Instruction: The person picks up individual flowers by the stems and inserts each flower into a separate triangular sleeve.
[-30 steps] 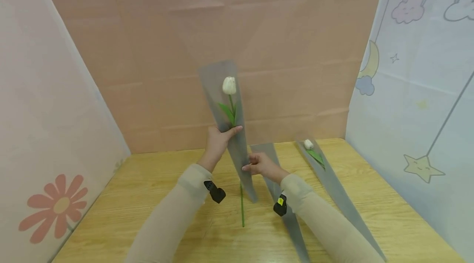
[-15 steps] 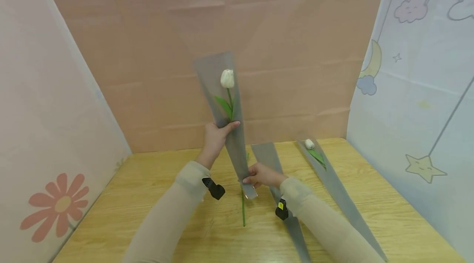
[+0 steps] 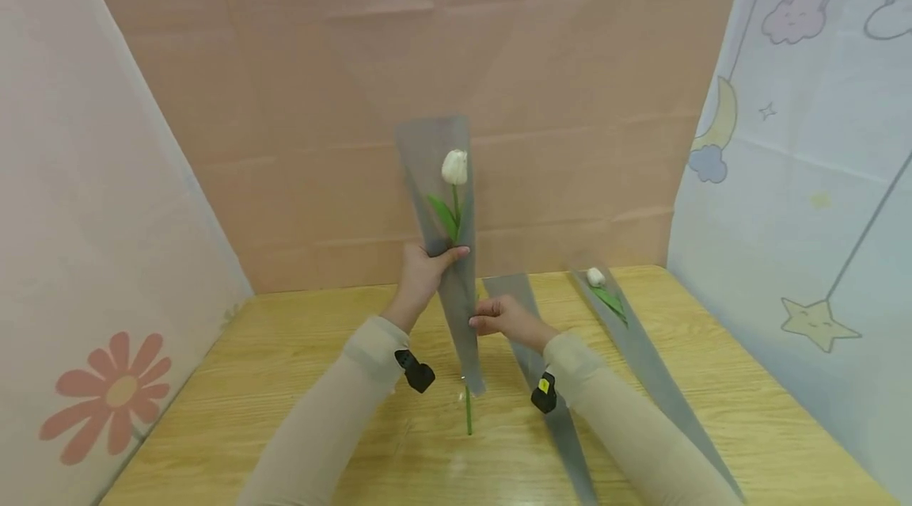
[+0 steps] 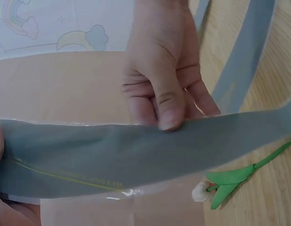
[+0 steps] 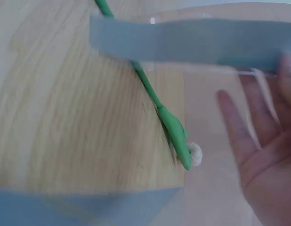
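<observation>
My left hand (image 3: pixel 420 276) grips a translucent grey flower sleeve (image 3: pixel 431 146) at mid-length, thumb across its front. Inside the sleeve stands a white tulip (image 3: pixel 454 167) with green leaves. Lower down, my right hand (image 3: pixel 509 320) pinches the sleeve's edge between thumb and fingers; in the left wrist view the right thumb (image 4: pixel 171 115) presses on that edge. The sleeve's narrow bottom end hangs over the table, slightly tilted. Behind it a second tulip (image 5: pixel 173 136) lies on the wood, its bloom hidden from the head view.
Right of the hands, another grey sleeve (image 3: pixel 513 294) lies flat on the wooden table (image 3: pixel 321 395), partly under the right forearm. Farther right lies a sleeve (image 3: pixel 659 379) with a white tulip (image 3: pixel 595 277) inside. Printed cloth panels and a plain backdrop enclose the table.
The held sleeve and tulip rose slightly, then came down again and shifted a little right, now more upright. My right hand went lower, then back up along the edge. Things on the table stayed put.
</observation>
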Demonstrator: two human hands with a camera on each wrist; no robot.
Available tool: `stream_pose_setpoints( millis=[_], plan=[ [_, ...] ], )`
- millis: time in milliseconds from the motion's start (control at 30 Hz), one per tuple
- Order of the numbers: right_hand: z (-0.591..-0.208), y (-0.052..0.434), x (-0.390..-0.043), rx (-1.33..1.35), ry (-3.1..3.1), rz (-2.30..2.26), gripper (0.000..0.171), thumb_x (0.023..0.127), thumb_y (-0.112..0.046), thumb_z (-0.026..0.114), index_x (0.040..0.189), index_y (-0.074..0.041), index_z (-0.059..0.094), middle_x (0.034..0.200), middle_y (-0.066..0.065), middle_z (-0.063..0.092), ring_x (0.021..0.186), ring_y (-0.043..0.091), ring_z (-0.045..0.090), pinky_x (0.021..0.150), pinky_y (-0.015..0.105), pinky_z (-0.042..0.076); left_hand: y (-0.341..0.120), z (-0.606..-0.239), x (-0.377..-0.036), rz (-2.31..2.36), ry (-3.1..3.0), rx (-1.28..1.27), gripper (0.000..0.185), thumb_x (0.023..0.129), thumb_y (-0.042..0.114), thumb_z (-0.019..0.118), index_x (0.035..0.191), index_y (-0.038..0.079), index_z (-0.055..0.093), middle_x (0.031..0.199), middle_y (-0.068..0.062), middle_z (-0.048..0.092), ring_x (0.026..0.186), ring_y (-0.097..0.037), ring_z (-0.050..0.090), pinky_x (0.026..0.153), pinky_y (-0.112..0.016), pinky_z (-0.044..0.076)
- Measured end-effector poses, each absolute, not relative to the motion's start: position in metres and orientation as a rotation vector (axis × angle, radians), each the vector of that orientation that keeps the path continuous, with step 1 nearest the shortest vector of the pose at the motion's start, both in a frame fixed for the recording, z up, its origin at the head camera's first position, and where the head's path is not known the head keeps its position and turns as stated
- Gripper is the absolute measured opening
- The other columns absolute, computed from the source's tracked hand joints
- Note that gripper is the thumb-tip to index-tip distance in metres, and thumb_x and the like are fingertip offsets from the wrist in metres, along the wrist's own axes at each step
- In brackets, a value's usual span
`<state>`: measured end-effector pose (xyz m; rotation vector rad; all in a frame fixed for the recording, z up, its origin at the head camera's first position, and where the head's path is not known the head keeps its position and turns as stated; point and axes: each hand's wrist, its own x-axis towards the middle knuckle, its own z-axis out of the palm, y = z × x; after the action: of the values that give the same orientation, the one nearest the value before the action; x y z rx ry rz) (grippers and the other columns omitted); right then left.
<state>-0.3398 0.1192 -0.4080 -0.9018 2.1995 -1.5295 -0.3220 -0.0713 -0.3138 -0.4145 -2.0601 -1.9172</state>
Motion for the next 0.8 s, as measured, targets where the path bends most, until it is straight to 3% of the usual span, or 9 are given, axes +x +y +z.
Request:
stream_pose_setpoints(
  millis=[100, 233, 433, 500, 633, 700, 767, 800],
  plan=[
    [-0.404, 0.12, -0.341, -0.89, 2.19, -1.523, 0.025, 0.096, -0.017, 0.062, 0.1, 0.007, 0.06, 0.087, -0.003, 0.064, 0.089, 0.009, 0.063, 0.092, 0.038, 0.052, -0.071, -0.319, -0.322, -1.937, -2.09, -0.396, 0.038, 0.08, 0.022, 0.081, 0.107, 0.0, 0.066, 0.104, -0.014, 0.071, 0.093, -0.024, 0.069, 0.084, -0.039, 0.055],
    [-0.39, 0.114, -0.342, -0.85, 2.208, -1.736, 0.037, 0.096, -0.023, 0.062, 0.124, 0.001, 0.06, 0.108, 0.002, 0.071, 0.099, 0.012, 0.066, 0.091, 0.04, 0.053, -0.07, -0.326, -0.321, -1.93, -2.134, -0.365, 0.04, 0.079, 0.026, 0.082, 0.105, -0.001, 0.068, 0.102, -0.014, 0.072, 0.092, -0.024, 0.07, 0.081, -0.038, 0.056],
    [-0.374, 0.102, -0.339, -0.697, 2.409, -1.874, 0.024, 0.091, -0.029, 0.069, 0.084, -0.006, 0.066, 0.073, -0.007, 0.067, 0.081, 0.009, 0.064, 0.077, 0.034, 0.057, -0.068, -0.331, -0.319, -1.853, -2.178, -0.371, 0.042, 0.08, 0.032, 0.081, 0.104, -0.001, 0.068, 0.1, -0.015, 0.072, 0.088, -0.024, 0.07, 0.077, -0.038, 0.057],
    [-0.372, 0.1, -0.337, -0.673, 2.437, -1.863, 0.022, 0.091, -0.027, 0.069, 0.086, -0.006, 0.068, 0.074, -0.007, 0.068, 0.08, 0.009, 0.064, 0.074, 0.032, 0.056, -0.069, -0.331, -0.319, -1.852, -2.174, -0.384, 0.041, 0.08, 0.032, 0.081, 0.103, 0.0, 0.068, 0.097, -0.013, 0.072, 0.085, -0.021, 0.07, 0.075, -0.037, 0.057],
    [-0.372, 0.099, -0.335, -0.663, 2.439, -1.879, 0.027, 0.092, -0.026, 0.068, 0.105, -0.004, 0.071, 0.095, 0.0, 0.074, 0.086, 0.009, 0.065, 0.075, 0.031, 0.055, -0.076, -0.333, -0.319, -1.897, -2.151, -0.408, 0.045, 0.081, 0.042, 0.077, 0.1, 0.002, 0.069, 0.087, -0.003, 0.07, 0.072, -0.008, 0.064, 0.068, -0.026, 0.053],
    [-0.373, 0.1, -0.334, -0.654, 2.424, -1.907, 0.029, 0.092, -0.026, 0.068, 0.11, -0.002, 0.069, 0.101, 0.004, 0.074, 0.088, 0.01, 0.066, 0.076, 0.032, 0.055, -0.082, -0.335, -0.32, -1.924, -2.073, -0.469, 0.051, 0.085, 0.047, 0.071, 0.108, 0.001, 0.067, 0.091, -0.001, 0.07, 0.076, -0.004, 0.063, 0.073, -0.023, 0.053],
    [-0.374, 0.101, -0.333, -0.635, 2.409, -1.939, 0.03, 0.091, -0.025, 0.068, 0.109, -0.002, 0.069, 0.101, 0.005, 0.074, 0.088, 0.009, 0.066, 0.076, 0.031, 0.056, -0.09, -0.338, -0.322, -1.942, -1.968, -0.543, 0.058, 0.092, 0.051, 0.06, 0.117, -0.001, 0.062, 0.098, -0.009, 0.068, 0.082, -0.008, 0.064, 0.081, -0.028, 0.053],
    [-0.374, 0.102, -0.333, -0.629, 2.402, -1.951, 0.03, 0.091, -0.025, 0.068, 0.11, -0.002, 0.069, 0.101, 0.004, 0.074, 0.088, 0.009, 0.066, 0.076, 0.031, 0.056, -0.094, -0.341, -0.323, -1.936, -1.924, -0.58, 0.06, 0.096, 0.051, 0.053, 0.125, -0.001, 0.058, 0.106, -0.013, 0.068, 0.093, -0.012, 0.066, 0.09, -0.032, 0.052]
  ],
)
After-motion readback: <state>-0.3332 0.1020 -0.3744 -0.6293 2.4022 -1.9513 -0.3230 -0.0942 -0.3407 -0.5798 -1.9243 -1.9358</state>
